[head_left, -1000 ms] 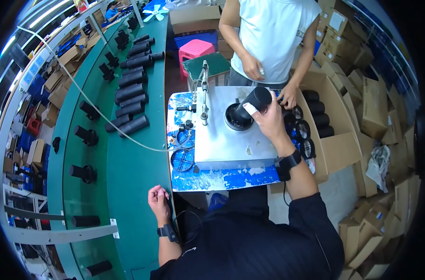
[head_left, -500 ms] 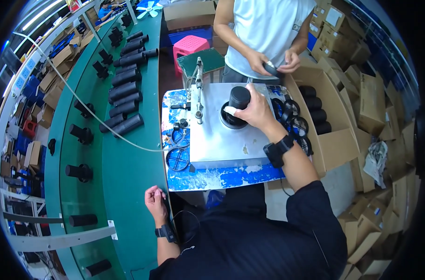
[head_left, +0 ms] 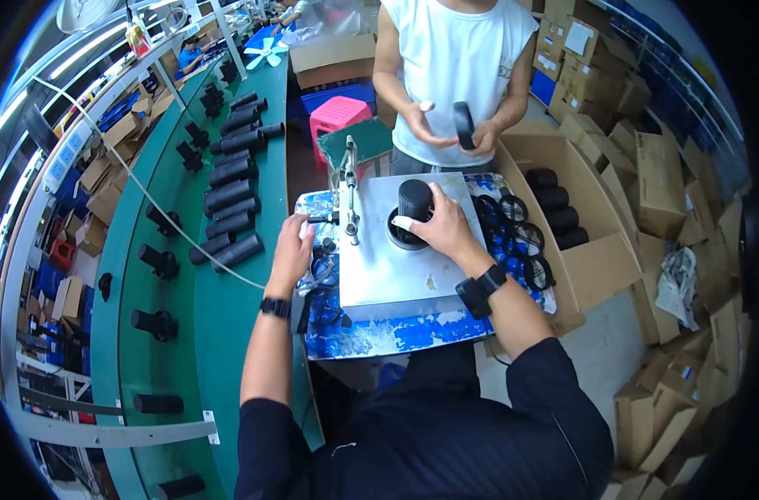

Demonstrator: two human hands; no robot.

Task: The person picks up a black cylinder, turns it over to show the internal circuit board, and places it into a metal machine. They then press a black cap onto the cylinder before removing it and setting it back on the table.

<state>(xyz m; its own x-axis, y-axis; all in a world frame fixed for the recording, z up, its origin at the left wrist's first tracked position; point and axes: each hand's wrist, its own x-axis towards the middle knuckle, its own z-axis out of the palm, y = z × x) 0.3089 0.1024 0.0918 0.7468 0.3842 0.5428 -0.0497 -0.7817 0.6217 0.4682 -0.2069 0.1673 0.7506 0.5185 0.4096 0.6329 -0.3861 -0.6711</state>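
Observation:
My right hand (head_left: 449,229) is closed round a black ribbed cylinder (head_left: 415,198), thumb on its near left side. The cylinder stands in a round black fitting (head_left: 403,237) on a silver metal box (head_left: 388,283). At the box's left side, my left hand (head_left: 292,250) has its fingers curled at the outer end of a short black handle (head_left: 323,220), covering its tip. A metal clamp fixture (head_left: 351,192) with an upright and rods rises between the handle and the cylinder. Across the box, a co-worker in a white sleeveless top holds a black ring (head_left: 463,125).
Several black spoked rings (head_left: 528,239) lie right of the box on a worn blue table (head_left: 396,336). Beyond them, an open carton (head_left: 600,267) holds black cylinders. Black tubes (head_left: 229,196) line the green bench (head_left: 221,333) at left. A thin hose (head_left: 159,204) crosses above it.
My left hand has moved up and forward from the bench edge to the black handle. My right hand stays on the cylinder. The co-worker's hands have parted, with the ring now upright.

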